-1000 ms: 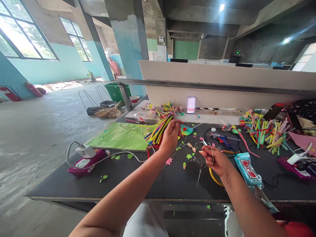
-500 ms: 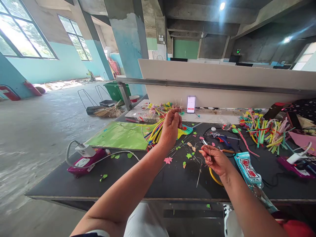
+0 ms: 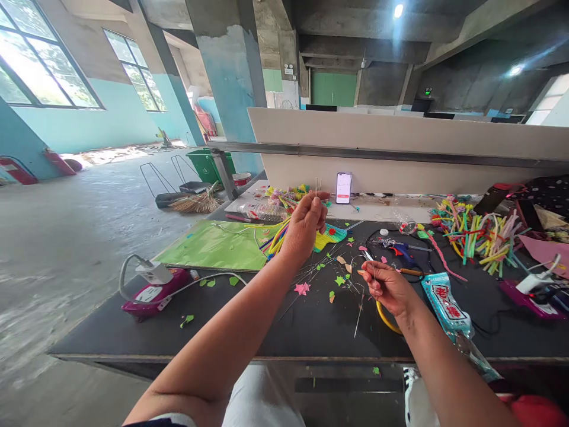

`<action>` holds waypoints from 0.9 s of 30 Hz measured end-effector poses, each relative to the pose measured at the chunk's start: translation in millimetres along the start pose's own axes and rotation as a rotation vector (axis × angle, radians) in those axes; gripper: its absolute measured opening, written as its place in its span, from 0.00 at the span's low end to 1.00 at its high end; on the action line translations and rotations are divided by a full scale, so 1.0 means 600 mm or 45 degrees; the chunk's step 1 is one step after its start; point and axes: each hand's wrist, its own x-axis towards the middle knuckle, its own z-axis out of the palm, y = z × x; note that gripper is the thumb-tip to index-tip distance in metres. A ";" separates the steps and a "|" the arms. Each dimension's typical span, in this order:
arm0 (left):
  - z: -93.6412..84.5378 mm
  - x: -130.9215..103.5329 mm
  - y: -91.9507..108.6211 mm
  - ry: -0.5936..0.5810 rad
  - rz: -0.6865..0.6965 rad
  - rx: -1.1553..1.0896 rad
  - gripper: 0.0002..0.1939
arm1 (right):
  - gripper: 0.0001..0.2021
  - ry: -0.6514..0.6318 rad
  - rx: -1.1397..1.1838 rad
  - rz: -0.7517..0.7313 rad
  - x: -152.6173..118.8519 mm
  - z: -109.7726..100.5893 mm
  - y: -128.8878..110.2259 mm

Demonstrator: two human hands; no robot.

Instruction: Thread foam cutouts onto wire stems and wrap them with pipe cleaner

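Note:
My left hand (image 3: 306, 224) is raised over the back middle of the table, its fingers pinched on thin wires (image 3: 317, 185) that stick up above them. Below and beside it lie yellow and blue pipe cleaners (image 3: 276, 240) and a yellow and teal fuzzy piece (image 3: 329, 236). Nearer the right, my right hand (image 3: 383, 283) is closed, with a thin wire between its fingertips and scissors with a yellow handle (image 3: 387, 318) against the palm side. Pink and green paper stars, such as a pink star (image 3: 302, 289), lie between the hands, among loose wires.
A green sheet (image 3: 213, 244) and a purple power strip (image 3: 155, 292) are at left. A phone (image 3: 344, 188) stands at the back. To the right are a glue gun (image 3: 403, 254), a blue packet (image 3: 447, 305) and a pile of pipe cleaners (image 3: 482, 234).
My left hand has shifted slightly left and down, and its fingers have turned, with fewer wires showing above them. My right hand has barely moved.

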 end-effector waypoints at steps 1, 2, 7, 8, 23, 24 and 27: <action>0.000 0.001 0.002 0.001 -0.001 -0.036 0.13 | 0.07 -0.001 0.001 0.000 0.000 0.000 0.000; 0.000 0.003 0.003 0.003 -0.004 -0.075 0.15 | 0.07 0.002 0.001 -0.001 0.000 0.001 0.001; -0.008 0.014 0.008 -0.013 -0.065 -0.207 0.12 | 0.07 0.030 -0.007 0.009 0.000 0.002 0.001; -0.011 0.016 0.007 -0.022 -0.074 -0.229 0.11 | 0.07 0.031 -0.007 0.015 0.000 0.003 0.001; -0.017 0.023 0.018 -0.048 -0.105 -0.206 0.10 | 0.08 -0.002 -0.013 0.032 0.002 -0.004 0.003; -0.016 0.024 0.019 -0.053 -0.097 -0.204 0.09 | 0.08 -0.004 -0.013 0.028 0.002 -0.003 0.003; -0.014 0.026 0.023 -0.071 -0.096 -0.201 0.07 | 0.08 -0.015 -0.014 0.016 0.002 -0.005 0.003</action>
